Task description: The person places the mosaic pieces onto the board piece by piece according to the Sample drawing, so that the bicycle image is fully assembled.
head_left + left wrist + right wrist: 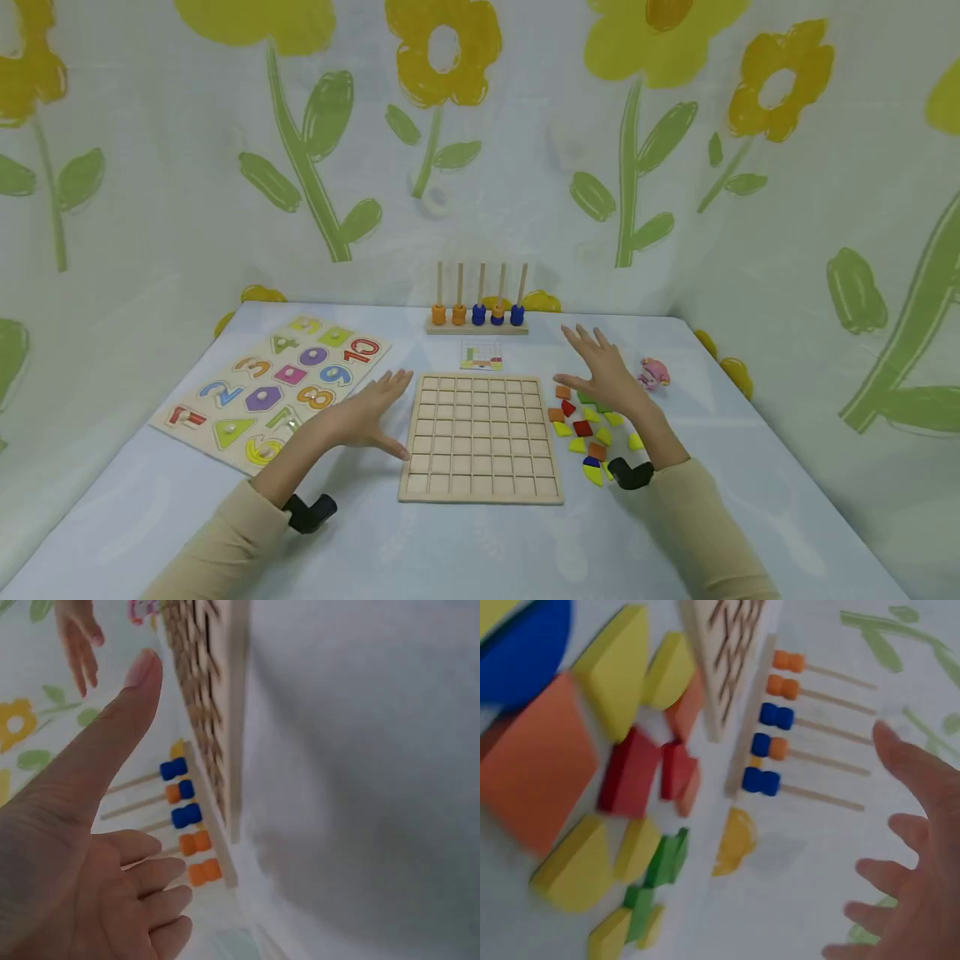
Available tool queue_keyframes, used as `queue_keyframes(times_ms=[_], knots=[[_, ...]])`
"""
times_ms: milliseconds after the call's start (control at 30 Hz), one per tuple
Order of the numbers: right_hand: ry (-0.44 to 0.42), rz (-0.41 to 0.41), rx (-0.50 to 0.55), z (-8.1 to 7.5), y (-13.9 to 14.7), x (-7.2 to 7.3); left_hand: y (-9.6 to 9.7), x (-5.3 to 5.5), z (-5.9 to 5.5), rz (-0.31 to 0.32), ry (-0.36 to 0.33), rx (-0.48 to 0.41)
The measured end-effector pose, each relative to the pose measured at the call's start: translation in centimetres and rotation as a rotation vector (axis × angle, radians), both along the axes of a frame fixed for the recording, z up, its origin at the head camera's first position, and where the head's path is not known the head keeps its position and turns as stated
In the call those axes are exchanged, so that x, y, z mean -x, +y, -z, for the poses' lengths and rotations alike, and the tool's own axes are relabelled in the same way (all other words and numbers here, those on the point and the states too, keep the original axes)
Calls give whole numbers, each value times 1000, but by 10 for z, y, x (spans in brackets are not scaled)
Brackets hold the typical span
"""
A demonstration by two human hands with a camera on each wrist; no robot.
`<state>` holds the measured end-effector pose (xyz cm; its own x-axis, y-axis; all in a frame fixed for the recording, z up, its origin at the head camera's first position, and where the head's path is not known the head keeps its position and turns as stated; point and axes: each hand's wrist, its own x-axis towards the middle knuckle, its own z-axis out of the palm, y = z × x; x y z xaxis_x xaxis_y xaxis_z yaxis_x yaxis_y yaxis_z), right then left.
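Note:
Above the left edge of the wooden grid board point(480, 499) hovers my left hand point(367, 417), fingers straight and thumb spread apart. Its palm holds nothing in the left wrist view, where the thumb stands out beside the board. My right hand point(606, 375) is raised over the colored wooden blocks point(582, 428), with its fingers spread and nothing in it. In the right wrist view these blocks lie loose: orange squares, yellow, red and green pieces, and a blue piece point(525, 660). Part of the pile is hidden under the right hand and wrist in the head view.
A small pattern card point(482, 355) lies behind the grid board. Behind it stands a peg abacus point(477, 329) with orange and blue beads. At left lies a number and shape puzzle board point(289, 398), and at right a pink figurine point(654, 373). Flowered cloth hangs around the table.

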<state>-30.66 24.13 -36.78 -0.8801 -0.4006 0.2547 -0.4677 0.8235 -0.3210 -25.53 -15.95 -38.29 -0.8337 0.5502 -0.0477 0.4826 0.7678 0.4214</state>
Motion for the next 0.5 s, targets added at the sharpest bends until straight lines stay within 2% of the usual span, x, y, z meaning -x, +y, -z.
queue_keyframes(times_ms=[100, 200, 367, 500], knots=[[-57, -26, 45, 7, 11, 8, -2, -3, 8, 47, -93, -7], [-109, -17, 61, 13, 21, 16, -2, -2, 17, 81, -142, -34], [-208, 13, 80, 21, 29, 29, -5, 2, 29, 102, -188, -86], [-248, 44, 74, 30, 33, 40, -6, 5, 36, 111, -193, -121]])
